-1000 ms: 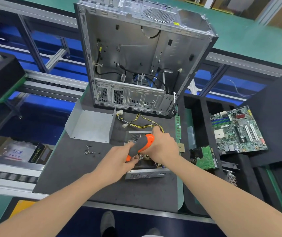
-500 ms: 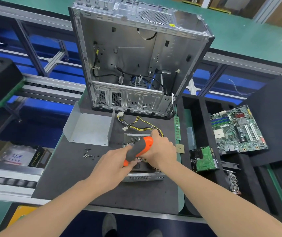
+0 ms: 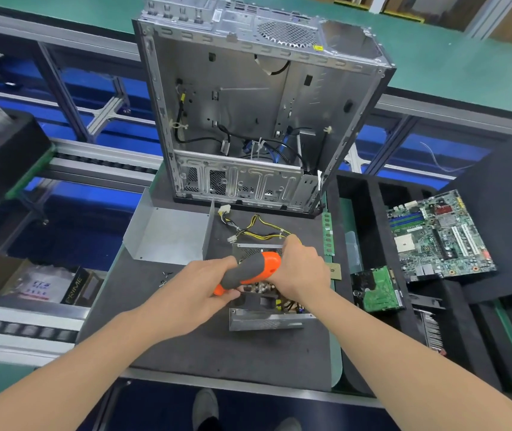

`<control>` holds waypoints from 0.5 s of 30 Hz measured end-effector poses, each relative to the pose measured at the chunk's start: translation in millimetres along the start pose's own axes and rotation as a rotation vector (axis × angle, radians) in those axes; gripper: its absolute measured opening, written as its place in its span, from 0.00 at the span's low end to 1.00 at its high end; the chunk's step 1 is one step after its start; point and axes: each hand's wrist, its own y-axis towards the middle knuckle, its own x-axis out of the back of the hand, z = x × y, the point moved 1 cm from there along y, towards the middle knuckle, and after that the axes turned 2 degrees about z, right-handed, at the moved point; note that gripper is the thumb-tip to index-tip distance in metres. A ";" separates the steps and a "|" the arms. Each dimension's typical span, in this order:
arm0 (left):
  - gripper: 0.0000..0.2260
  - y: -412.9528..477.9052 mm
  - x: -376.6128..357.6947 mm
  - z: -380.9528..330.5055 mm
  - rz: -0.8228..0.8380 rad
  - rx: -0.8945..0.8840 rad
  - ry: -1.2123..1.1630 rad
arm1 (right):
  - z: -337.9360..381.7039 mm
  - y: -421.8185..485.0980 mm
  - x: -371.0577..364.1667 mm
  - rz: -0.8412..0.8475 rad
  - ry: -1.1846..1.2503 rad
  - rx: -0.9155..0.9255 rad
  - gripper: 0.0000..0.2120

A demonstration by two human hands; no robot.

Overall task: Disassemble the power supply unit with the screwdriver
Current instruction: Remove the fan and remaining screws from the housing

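The screwdriver (image 3: 250,270) is gripped by both hands: left hand (image 3: 195,293) closed on its lower end, right hand (image 3: 299,270) on the orange top, slanting over the opened power supply unit (image 3: 265,318) mid-table (image 3: 217,353).

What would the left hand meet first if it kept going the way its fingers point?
Probably the orange-and-grey screwdriver it already grips; beyond that, the right hand above the open grey metal power supply unit. Depth is uncertain.

Open power supply unit (image 3: 265,318) flat on dark mat, cover off, innards exposed; orange-grey screwdriver (image 3: 250,270) tilted above it
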 end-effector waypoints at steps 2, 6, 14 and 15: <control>0.07 -2.4 4.5 5.8 -0.030 0.004 -0.011 | 1.0 1.8 -1.3 -0.003 -0.009 -0.024 0.36; 0.12 -9.8 2.8 9.4 -0.046 -0.047 0.040 | 4.9 2.2 -1.6 -0.019 -0.020 -0.040 0.35; 0.18 -15.0 31.4 8.3 -0.187 -0.061 -0.047 | 1.8 1.4 -6.8 -0.030 -0.114 -0.020 0.40; 0.17 -15.8 38.6 13.1 -0.210 -0.036 -0.054 | -0.1 2.5 -6.9 -0.031 -0.123 -0.019 0.40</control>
